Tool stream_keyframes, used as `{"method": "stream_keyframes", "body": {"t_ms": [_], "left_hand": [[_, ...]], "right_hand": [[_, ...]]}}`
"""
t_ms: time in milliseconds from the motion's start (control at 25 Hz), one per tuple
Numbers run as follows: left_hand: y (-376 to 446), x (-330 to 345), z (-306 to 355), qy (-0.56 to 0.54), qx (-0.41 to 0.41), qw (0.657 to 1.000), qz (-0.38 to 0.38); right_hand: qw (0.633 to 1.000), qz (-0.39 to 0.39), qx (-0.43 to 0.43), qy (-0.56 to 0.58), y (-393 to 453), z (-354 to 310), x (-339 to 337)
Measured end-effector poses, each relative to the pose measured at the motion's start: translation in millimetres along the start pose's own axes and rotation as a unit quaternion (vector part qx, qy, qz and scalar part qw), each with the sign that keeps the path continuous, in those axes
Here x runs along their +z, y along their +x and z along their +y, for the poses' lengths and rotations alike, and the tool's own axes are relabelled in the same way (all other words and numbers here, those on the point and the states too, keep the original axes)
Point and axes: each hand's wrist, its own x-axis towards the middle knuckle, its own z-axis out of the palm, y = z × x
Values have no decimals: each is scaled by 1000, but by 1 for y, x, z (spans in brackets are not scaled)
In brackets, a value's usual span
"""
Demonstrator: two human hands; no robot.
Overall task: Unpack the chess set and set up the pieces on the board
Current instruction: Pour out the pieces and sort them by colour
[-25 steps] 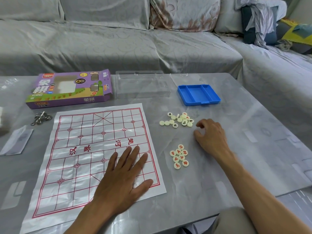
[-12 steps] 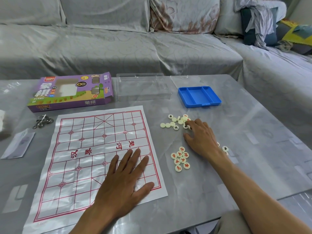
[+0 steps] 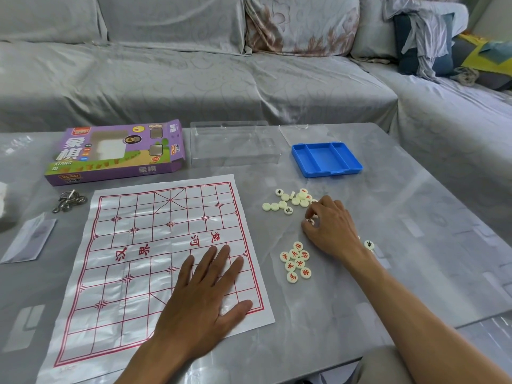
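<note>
One piece (image 3: 309, 220) sat pinched between my right hand's (image 3: 331, 230) thumb and curled fingers, mostly hidden, its marking unreadable. More cream discs in the far pile (image 3: 291, 200) lay partly behind my knuckles; a black-marked one (image 3: 369, 245) peeked out beside my wrist. Seven red-lettered pieces (image 3: 296, 261) clustered near the board's right edge. My left hand (image 3: 203, 295) lay flat, fingers spread, pressing the white plastic board (image 3: 138, 259) with its red grid onto the grey surface (image 3: 401, 259). Beyond sat the blue tray (image 3: 326, 159), a clear lid (image 3: 232, 145) and the purple box (image 3: 116, 152).
</note>
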Motion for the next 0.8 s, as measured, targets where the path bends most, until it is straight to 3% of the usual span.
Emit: {"method": "stream_keyframes", "body": {"t_ms": [200, 320, 560, 800], "left_hand": [[1, 6, -3, 1, 6, 1000, 17], [2, 12, -6, 5, 8, 999, 38], [2, 12, -6, 4, 8, 999, 50], [2, 10, -5, -2, 14, 999, 47]], "right_hand": [[999, -20, 26, 0, -8, 17, -14], [997, 17, 65, 24, -18, 32, -20], [999, 3, -6, 34, -3, 15, -7], [998, 22, 11, 56, 2, 20, 2]]}}
